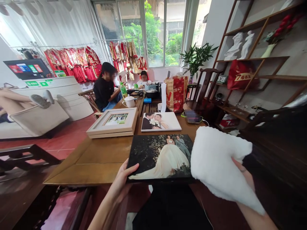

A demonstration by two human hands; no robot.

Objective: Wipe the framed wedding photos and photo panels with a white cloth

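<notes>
A dark wedding photo panel (146, 153) is tilted up at the near edge of the wooden table (100, 159). My left hand (123, 177) grips its lower left corner, thumb on the front and fingers behind. A white cloth (218, 156) hangs from my right hand (243, 174), which is closed on it and mostly covered. The cloth's left side overlaps the panel's right edge. Beyond the panel lies a lighter photo panel (165, 122) with a couple on it. Left of that, a pale wooden picture frame (112, 123) rests flat, seemingly on another frame.
A phone (193, 117) with a white cable lies at the table's right side. Farther back stand a red and tan paper bag (177, 94), a white lidded mug (129, 101) and a green bottle (123, 90). A person in black (105, 89) sits at the far left side.
</notes>
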